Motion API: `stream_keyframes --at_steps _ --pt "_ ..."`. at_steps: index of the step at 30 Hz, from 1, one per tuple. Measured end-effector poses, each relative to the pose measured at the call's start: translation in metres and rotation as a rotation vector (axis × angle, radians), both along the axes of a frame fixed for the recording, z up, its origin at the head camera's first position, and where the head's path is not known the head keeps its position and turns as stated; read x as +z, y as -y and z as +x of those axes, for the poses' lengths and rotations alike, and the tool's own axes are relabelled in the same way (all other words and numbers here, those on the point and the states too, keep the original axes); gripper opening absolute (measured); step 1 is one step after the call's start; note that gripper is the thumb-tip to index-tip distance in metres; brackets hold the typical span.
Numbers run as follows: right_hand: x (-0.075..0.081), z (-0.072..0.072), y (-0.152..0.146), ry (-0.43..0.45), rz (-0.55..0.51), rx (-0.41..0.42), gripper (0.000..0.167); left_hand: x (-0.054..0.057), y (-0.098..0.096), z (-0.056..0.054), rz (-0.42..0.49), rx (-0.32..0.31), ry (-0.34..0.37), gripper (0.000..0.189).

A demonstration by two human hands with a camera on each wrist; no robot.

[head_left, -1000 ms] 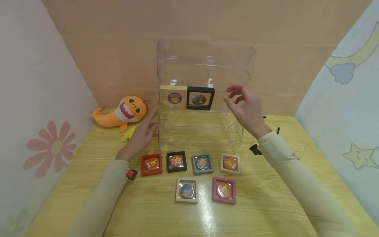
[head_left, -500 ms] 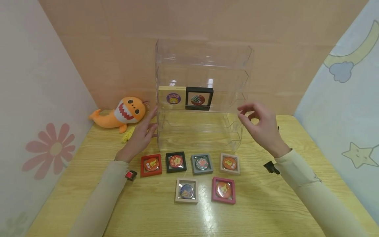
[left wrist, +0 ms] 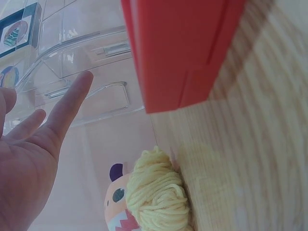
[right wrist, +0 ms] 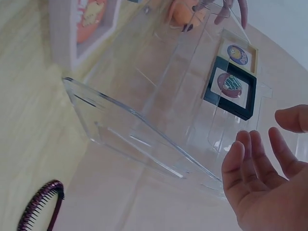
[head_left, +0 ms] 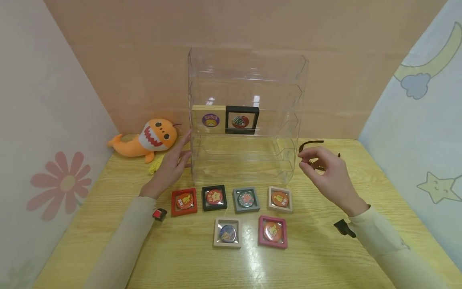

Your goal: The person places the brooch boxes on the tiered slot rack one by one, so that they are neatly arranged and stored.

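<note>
My left hand touches the left side of a clear plastic tiered rack, its fingers fairly straight in the left wrist view. Just right of the rack, my right hand hovers with loosely bent fingers and nothing between them; the right wrist view shows them apart. A cream frame with a purple bear badge and a black frame with a red-green badge stand side by side on a middle tier. On the table lie a red frame, a second black frame, a grey frame and a pink frame.
Two pale frames, one at the right and one nearer the front, also lie there. An orange plush shark and a yellow yarn ball sit left of the rack. Behind my right hand lies a dark toothed headband.
My right hand has moved down and right, away from beside the black frame on the rack, to above the table. The left hand and the frames have stayed put.
</note>
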State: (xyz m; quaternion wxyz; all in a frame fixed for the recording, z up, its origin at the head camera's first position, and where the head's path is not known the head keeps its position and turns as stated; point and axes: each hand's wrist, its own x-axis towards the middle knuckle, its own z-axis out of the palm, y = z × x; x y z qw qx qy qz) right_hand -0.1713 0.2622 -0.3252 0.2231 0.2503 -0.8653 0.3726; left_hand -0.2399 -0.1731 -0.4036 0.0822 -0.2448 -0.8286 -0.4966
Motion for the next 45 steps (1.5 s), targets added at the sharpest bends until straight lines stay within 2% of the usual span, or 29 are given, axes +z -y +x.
stream_keyframes --at_steps 7,15,22,30,37,45 --pt "-0.015 0.016 -0.01 0.053 0.016 -0.017 0.029 0.0 0.0 0.0 0.01 -0.006 0.004 0.064" --pt "-0.026 0.03 -0.022 0.19 0.034 -0.09 0.025 0.0 0.0 0.0 0.007 -0.006 0.0 0.064" --pt "-0.037 0.036 -0.03 0.279 0.078 -0.091 0.026 0.0 0.0 0.0 0.025 -0.013 0.013 0.064" --pt "-0.048 0.039 -0.037 0.388 0.156 -0.072 0.032 -0.002 0.0 -0.001 0.017 -0.013 -0.008 0.065" --pt "-0.054 0.039 -0.044 0.456 0.228 -0.026 0.049 -0.001 0.0 0.0 0.016 -0.006 0.011 0.065" --pt "-0.068 0.035 -0.052 0.524 0.261 0.035 0.072 0.0 -0.001 -0.001 0.01 -0.004 0.006 0.065"
